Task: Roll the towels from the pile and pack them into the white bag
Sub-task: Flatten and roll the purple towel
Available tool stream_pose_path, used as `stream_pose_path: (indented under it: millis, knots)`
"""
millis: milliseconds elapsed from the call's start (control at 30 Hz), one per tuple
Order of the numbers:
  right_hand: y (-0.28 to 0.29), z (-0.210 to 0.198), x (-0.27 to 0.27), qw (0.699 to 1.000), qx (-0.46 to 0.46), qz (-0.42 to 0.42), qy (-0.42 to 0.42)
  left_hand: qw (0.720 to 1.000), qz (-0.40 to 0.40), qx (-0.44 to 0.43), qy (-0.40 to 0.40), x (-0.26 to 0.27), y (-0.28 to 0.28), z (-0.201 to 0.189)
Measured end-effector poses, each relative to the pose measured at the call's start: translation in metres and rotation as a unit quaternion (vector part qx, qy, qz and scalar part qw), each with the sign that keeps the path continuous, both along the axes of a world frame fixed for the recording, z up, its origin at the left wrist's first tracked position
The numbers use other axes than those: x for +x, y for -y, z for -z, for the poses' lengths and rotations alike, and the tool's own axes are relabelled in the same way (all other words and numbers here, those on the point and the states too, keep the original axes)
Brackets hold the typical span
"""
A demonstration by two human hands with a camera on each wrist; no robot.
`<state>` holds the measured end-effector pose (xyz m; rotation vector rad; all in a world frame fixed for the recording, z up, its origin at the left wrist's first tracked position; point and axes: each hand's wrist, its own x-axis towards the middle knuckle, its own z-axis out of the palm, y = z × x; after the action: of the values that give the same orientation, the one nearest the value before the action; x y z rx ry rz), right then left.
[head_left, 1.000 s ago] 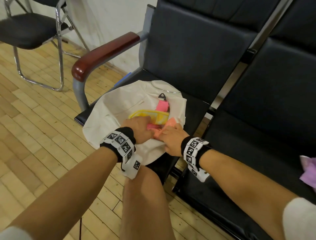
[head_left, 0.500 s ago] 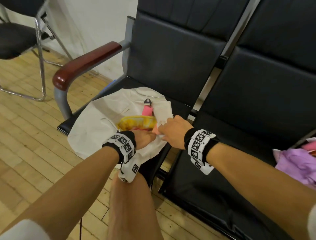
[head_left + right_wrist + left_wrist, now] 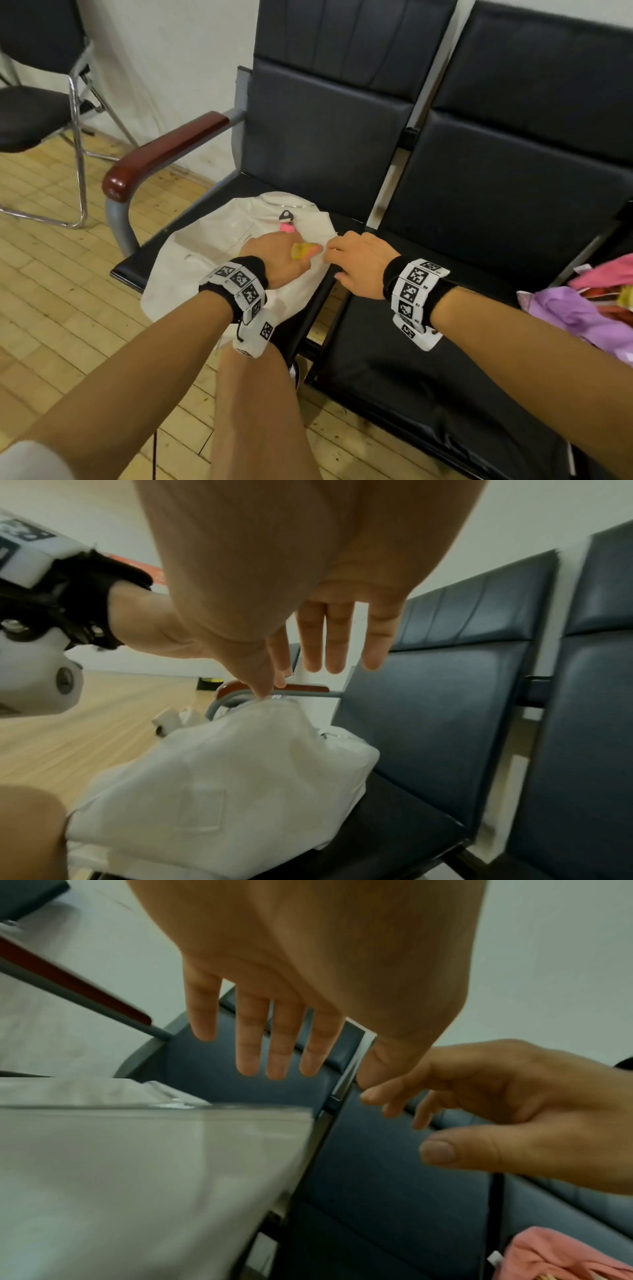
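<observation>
The white bag [image 3: 198, 260] lies on the left black seat, with a yellow towel [image 3: 303, 250] and a pink towel [image 3: 287, 227] showing in its mouth. My left hand [image 3: 274, 253] hovers over the mouth with straight fingers [image 3: 277, 1047] and holds nothing. My right hand [image 3: 356, 260] is at the bag's right edge, above the gap between the seats. Its fingers [image 3: 329, 647] are relaxed and empty, and the thumb tip is close to the bag's rim [image 3: 274, 704]. The towel pile, purple [image 3: 561, 308] and pink [image 3: 609, 270], lies on the right seat.
A red-brown armrest [image 3: 164, 154] on a grey metal frame borders the left seat. Black seat backs [image 3: 325, 137] rise behind the bag. A metal-legged chair [image 3: 41, 113] stands on the wooden floor at the far left. My bare knee [image 3: 257, 394] is below the bag.
Both hands have come out of the bag's mouth. The right hand has let go and drawn back to the right, and the orange towel it pushed in no longer shows.
</observation>
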<state>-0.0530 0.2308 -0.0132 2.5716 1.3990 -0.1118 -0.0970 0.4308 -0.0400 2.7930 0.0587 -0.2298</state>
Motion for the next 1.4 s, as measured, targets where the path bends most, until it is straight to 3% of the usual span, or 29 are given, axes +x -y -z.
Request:
stream_pose_path:
  millis: [167,300,567,767,1000,1267,1400]
  knots:
    - [0.055,-0.031,-0.008,0.994,0.066,0.081,-0.012,0.997,0.037,0.014,0.065,0.003,0.057,-0.031]
    - [0.119,-0.05,-0.015,0.983,0.1,0.156,-0.01,0.988,0.084,-0.026,0.128,0.009,0.117,-0.046]
    - [0.255,-0.046,-0.043,0.944,0.146,0.297,-0.003,0.971,0.178,-0.026,0.157,0.026,0.253,-0.047]
    - [0.344,-0.016,-0.059,0.916,0.136,0.378,0.003,0.969,0.197,0.0,0.149,0.037,0.326,-0.027]
    - [0.432,0.042,-0.062,0.851,0.11,0.512,-0.044,0.973,0.19,-0.047,0.119,0.049,0.39,-0.002]
    - [0.479,0.091,-0.05,0.816,-0.023,0.577,-0.035,0.978,0.192,-0.053,0.068,0.057,0.424,0.036]
    - [0.502,0.11,-0.051,0.769,-0.043,0.634,-0.069,0.98,0.189,-0.049,0.045,0.058,0.428,0.051]
